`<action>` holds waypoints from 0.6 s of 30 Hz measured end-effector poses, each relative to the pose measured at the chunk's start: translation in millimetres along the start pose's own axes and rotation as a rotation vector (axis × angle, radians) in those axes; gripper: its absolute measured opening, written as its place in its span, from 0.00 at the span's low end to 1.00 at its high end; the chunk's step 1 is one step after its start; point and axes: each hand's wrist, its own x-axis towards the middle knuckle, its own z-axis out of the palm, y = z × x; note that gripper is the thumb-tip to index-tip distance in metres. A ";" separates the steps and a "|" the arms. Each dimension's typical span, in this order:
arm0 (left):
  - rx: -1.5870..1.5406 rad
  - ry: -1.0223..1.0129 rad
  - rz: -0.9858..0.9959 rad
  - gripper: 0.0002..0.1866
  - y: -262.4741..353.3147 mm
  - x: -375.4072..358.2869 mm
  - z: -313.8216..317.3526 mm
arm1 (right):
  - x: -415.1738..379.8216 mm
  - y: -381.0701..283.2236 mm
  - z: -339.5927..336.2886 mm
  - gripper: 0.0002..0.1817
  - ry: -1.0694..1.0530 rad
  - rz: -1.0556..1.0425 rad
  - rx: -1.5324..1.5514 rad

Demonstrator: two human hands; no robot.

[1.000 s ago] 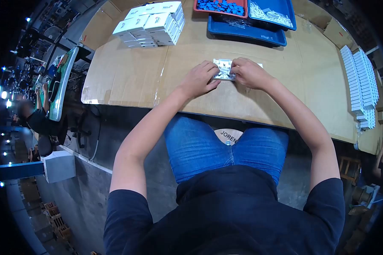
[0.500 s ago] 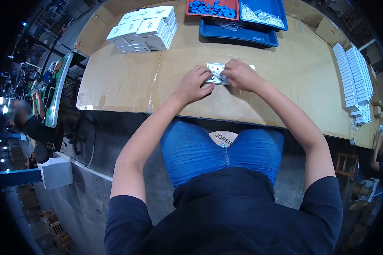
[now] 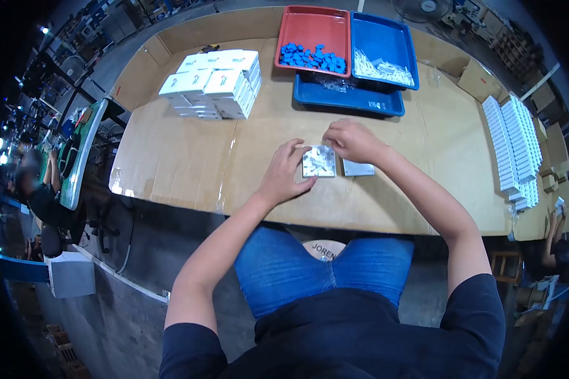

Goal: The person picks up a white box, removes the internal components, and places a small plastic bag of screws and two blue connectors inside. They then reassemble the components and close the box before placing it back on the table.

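A square silvery-white plate with small parts on it lies on the cardboard-covered table. My left hand grips its left side, thumb at the lower edge and fingers at the upper left. Just above its top right corner is my right hand, its fingers pinched together; whatever is between the fingertips is too small to name. A second pale flat piece lies to the right, beneath my right wrist and partly hidden by it.
White boxes are stacked at the back left. A red tray holds blue parts, a blue tray white sticks; another blue tray sits in front. Long white stacks stand right. People sit at both sides.
My right hand has lifted off the plate to its upper right corner. The second pale piece shows more. The whole view has tilted up, so the table sits lower in it.
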 end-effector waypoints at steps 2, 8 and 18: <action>-0.001 -0.024 -0.057 0.39 -2.3 -0.1 1.0 | 18.1 21.5 -10.6 0.11 0.107 0.106 -0.046; -0.005 -0.086 -0.098 0.43 -4.7 6.3 0.2 | 97.8 103.6 -24.9 0.13 0.253 0.405 0.008; -0.005 -0.129 -0.127 0.40 -5.9 11.7 -2.2 | 210.8 202.6 -1.1 0.20 0.208 0.305 -0.141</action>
